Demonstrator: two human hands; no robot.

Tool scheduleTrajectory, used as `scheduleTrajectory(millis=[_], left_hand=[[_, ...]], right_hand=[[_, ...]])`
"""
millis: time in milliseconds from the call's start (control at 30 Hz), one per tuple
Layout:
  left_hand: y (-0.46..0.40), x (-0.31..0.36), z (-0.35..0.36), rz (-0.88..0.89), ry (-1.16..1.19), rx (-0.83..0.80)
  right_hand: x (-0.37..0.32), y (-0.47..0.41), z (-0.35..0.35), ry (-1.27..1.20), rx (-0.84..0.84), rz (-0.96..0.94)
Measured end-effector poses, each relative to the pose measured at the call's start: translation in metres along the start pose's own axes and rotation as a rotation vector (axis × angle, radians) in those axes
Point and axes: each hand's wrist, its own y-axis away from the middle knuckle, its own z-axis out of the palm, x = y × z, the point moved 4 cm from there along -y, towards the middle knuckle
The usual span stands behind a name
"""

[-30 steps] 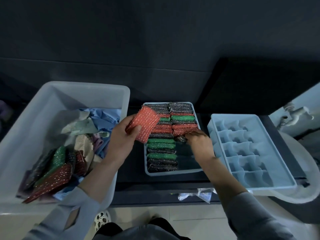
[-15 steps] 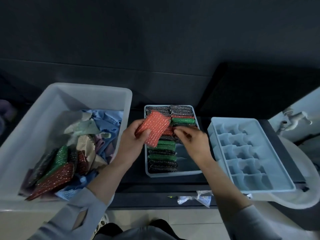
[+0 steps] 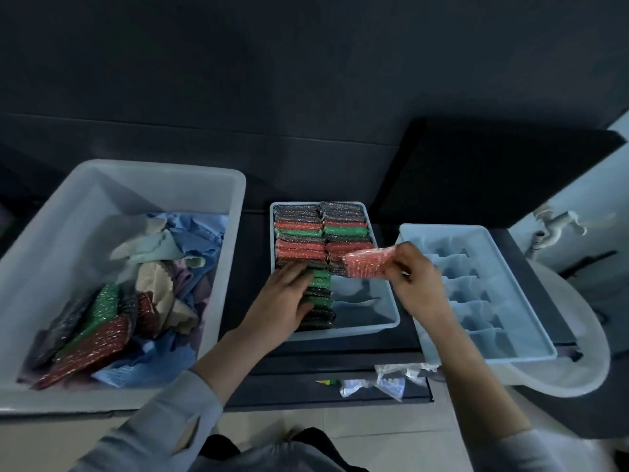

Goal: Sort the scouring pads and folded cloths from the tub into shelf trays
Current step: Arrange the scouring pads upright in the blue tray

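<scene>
right hand (image 3: 417, 284) fingers pinch red pad (image 3: 369, 264) | left hand (image 3: 287, 298) fingers flat on tray pads (image 3: 318, 291)

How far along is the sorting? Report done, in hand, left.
Done: the middle tray is mostly packed with pads. In hand: the right hand holds a red pad over it; the left hand rests on the rows. Left: pads and cloths in the tub; the divided tray holds nothing.

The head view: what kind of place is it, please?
Probably a utility or washing corner of a home or small shop: a wall tap over a round white basin, a plastic tub of cloths, and a tray of scouring pads.
</scene>
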Motion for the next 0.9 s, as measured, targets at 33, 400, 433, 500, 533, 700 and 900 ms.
scheduleTrajectory(millis=[33, 400, 433, 500, 533, 700, 900], left_hand=[[0.000, 0.001, 0.005, 0.013, -0.060, -0.022], [0.004, -0.005, 0.014, -0.061, -0.266, -0.216], [0.003, -0.005, 0.015, -0.068, -0.275, -0.228], [0.003, -0.005, 0.016, -0.078, -0.292, -0.254], [0.003, -0.005, 0.016, -0.078, -0.299, -0.265], [0.004, -0.005, 0.010, -0.043, -0.237, -0.275], [0.039, -0.026, -0.044, 0.012, -0.081, 0.049]], right_hand=[[-0.003, 0.002, 0.002, 0.184, -0.009, -0.100], [-0.025, -0.007, 0.067, 1.020, -0.256, -0.181], [-0.026, -0.008, 0.072, 1.066, -0.298, -0.172], [-0.026, -0.008, 0.082, 1.107, -0.367, -0.171], [-0.023, -0.007, 0.085, 1.098, -0.379, -0.167], [-0.012, -0.006, 0.074, 0.894, -0.167, -0.182], [-0.039, 0.014, 0.057, 0.578, 0.130, -0.269]])
